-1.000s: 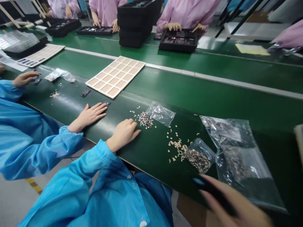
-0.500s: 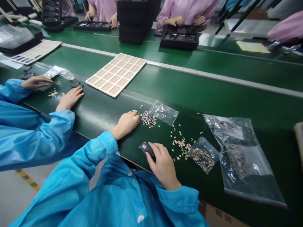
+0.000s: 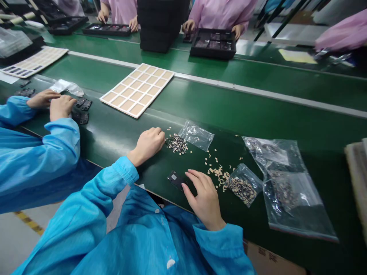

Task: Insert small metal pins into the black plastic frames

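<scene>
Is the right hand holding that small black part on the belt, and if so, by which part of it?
No, it isn't held: the right hand is open, its fingertips beside the small black part, which lies on the green belt.

Tabletop: green conveyor belt (image 3: 114, 141)
Middle: loose tan chips (image 3: 177, 144), black part (image 3: 175, 180)
Right: clear plastic bags (image 3: 289, 187)
Far left: cream grid sheet (image 3: 137, 89)

Stacked black trays (image 3: 160, 26), tan grid sheet (image 3: 137, 89)
</scene>
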The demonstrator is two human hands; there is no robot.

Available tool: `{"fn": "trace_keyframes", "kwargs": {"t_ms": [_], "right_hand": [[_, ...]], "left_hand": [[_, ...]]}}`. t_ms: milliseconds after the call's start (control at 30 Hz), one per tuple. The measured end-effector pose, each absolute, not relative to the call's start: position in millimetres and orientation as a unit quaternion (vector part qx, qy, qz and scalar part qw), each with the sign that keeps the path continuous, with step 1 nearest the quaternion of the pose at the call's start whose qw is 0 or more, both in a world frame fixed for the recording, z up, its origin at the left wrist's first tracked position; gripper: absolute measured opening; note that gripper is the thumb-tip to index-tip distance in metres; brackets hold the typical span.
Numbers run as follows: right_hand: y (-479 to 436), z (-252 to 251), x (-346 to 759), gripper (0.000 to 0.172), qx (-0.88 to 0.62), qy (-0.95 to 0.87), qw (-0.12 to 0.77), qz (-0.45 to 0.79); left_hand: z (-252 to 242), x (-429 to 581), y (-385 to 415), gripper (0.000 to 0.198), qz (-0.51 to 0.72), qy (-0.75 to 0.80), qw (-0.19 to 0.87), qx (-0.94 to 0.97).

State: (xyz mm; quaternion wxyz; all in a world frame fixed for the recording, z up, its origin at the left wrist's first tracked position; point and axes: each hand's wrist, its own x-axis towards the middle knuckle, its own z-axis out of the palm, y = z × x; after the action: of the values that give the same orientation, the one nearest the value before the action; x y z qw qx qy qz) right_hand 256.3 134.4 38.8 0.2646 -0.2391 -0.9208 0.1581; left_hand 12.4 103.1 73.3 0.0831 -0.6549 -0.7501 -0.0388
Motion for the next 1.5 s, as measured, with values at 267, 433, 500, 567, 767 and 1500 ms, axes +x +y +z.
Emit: {"fn": "trace_keyframes", "kwargs": {"t_ms": [267,433,500,567,767,1500], "right_hand": [[133,44,261,0.023,-0.236,-0.916,0.277,0.171],[133,52,258,0.021,-0.230,-0.901,0.299,0.215],[135,53,254,0.021,-0.228,-0.902,0.293,0.222],[136,53,251,0.022,-0.227,-0.906,0.282,0.221],[137,51,254,0.023,-0.238,-0.906,0.262,0.233],[119,73,241,0.013,-0.275,-0.685,0.341,0.582]], "left_hand": [[75,9,94,0.030,-0.059,-0.750,0.117,-0.648],[70,18,77,0.031,-0.145,-0.748,0.166,-0.626],[65,19,77,0.030,-0.159,-0.759,0.133,-0.618],[60,18,81,0.027,-0.162,-0.768,0.094,-0.613],[53,6,90,0.017,-0.210,-0.767,0.049,-0.604],[80,94,30,0.013,-0.537,-0.578,-0.139,-0.598]]}}
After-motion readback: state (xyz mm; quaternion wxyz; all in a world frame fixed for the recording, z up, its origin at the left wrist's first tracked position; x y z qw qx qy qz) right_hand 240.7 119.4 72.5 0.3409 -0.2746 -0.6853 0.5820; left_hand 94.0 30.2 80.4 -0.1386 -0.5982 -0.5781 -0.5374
